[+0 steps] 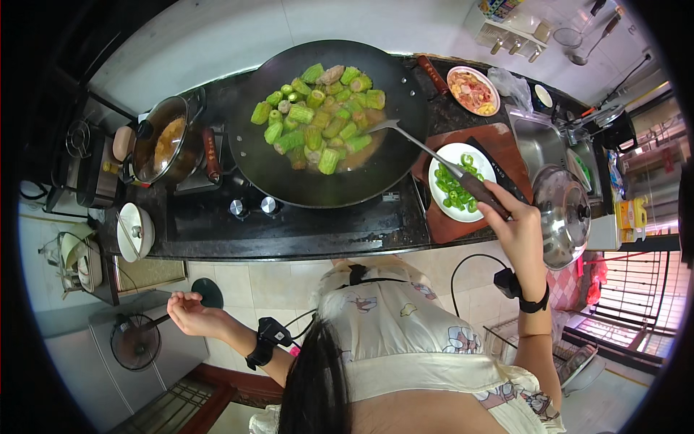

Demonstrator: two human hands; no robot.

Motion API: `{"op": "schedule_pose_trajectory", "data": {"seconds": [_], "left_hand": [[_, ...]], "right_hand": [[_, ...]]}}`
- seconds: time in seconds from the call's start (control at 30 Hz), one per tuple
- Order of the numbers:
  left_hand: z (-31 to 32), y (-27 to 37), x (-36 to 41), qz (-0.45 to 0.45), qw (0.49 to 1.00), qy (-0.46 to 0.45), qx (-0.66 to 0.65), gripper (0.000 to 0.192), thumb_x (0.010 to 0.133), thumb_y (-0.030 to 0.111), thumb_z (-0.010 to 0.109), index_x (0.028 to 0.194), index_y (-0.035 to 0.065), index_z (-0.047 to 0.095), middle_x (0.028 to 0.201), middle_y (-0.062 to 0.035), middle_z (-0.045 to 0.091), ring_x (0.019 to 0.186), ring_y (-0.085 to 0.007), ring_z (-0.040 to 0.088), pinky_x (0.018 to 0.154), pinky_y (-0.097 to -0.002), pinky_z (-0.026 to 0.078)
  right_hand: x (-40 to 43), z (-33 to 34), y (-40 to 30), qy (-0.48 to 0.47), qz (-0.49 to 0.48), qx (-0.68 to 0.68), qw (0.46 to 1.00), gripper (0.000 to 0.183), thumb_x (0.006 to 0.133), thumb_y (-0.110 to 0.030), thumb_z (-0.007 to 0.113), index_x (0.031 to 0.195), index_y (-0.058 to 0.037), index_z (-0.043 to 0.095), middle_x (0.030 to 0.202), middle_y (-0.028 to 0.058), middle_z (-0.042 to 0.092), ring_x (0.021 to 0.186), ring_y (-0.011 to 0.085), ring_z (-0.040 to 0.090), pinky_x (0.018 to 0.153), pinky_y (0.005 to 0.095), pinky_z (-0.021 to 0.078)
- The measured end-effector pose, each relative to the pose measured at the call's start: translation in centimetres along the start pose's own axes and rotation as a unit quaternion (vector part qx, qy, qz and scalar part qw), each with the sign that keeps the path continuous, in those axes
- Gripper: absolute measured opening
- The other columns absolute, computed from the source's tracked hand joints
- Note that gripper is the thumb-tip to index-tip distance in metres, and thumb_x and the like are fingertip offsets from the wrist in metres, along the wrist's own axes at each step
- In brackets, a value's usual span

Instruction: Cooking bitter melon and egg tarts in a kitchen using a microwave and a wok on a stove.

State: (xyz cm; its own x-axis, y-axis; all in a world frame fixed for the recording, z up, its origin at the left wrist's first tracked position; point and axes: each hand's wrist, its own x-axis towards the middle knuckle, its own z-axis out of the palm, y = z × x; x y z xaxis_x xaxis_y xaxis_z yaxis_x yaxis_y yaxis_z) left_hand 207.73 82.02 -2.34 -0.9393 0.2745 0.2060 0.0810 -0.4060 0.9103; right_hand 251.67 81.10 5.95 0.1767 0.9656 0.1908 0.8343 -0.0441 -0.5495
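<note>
My right hand (pixel 512 217) grips the dark handle of a metal spatula (pixel 417 142). The blade of the spatula touches the right side of the green ridged gourd chunks (pixel 320 122), which lie in a little broth in a large black wok (pixel 260 173) on the stove. Under the spatula handle, a white plate (pixel 461 217) of sliced green peppers (pixel 454 187) rests on a reddish cutting board (pixel 444 230), beside a knife with a black blade (pixel 496 168). My left hand (pixel 195 314) hangs in front of the counter, away from it, fingers loosely curled and nothing in it.
A glass-lidded pot (pixel 165 144) stands left of the wok, a lidded white bowl with chopsticks (pixel 135 232) near the front left edge. Behind the board is a bowl of sliced meat (pixel 473 91). At the right are a sink (pixel 534 133) and a large pot lid (pixel 561 217).
</note>
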Motion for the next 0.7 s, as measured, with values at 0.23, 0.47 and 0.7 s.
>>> {"op": "schedule_pose_trajectory", "data": {"seconds": [0.23,0.47,0.7], "left_hand": [[-0.6,-0.8,0.9,-0.008,1.0,0.016,-0.003,0.011,0.082,0.006,0.048,0.08,-0.0035,0.054,0.075,-0.0093,0.054,0.054,-0.0129,0.044,0.048,-0.0218,0.036],[-0.9,-0.8,1.5,-0.003,0.999,0.042,-0.005,0.013,0.083,0.009,0.049,0.082,-0.003,0.054,0.074,-0.0079,0.054,0.055,-0.0122,0.045,0.049,-0.0215,0.036],[-2.4,-3.3,3.8,-0.038,0.997,0.059,0.018,0.012,0.082,0.009,0.049,0.082,-0.0022,0.055,0.073,-0.0063,0.054,0.054,-0.0118,0.045,0.049,-0.0203,0.035]], "right_hand": [[4.0,-2.4,2.6,-0.037,0.216,0.234,0.947,0.026,0.08,-0.015,0.062,0.1,-0.0018,0.052,0.07,0.0034,0.056,0.049,0.0038,0.045,0.039,0.0179,0.0297],[7.5,-4.0,2.0,-0.167,0.458,0.589,0.644,0.018,0.088,-0.016,0.05,0.1,-0.0071,0.04,0.069,0.0036,0.044,0.045,0.0019,0.03,0.034,0.0129,0.0216],[9.1,-1.9,-4.9,-0.106,0.501,0.59,0.624,0.02,0.091,-0.011,0.043,0.105,0.0022,0.039,0.07,0.0064,0.043,0.055,0.0069,0.038,0.045,0.0145,0.0378]]}}
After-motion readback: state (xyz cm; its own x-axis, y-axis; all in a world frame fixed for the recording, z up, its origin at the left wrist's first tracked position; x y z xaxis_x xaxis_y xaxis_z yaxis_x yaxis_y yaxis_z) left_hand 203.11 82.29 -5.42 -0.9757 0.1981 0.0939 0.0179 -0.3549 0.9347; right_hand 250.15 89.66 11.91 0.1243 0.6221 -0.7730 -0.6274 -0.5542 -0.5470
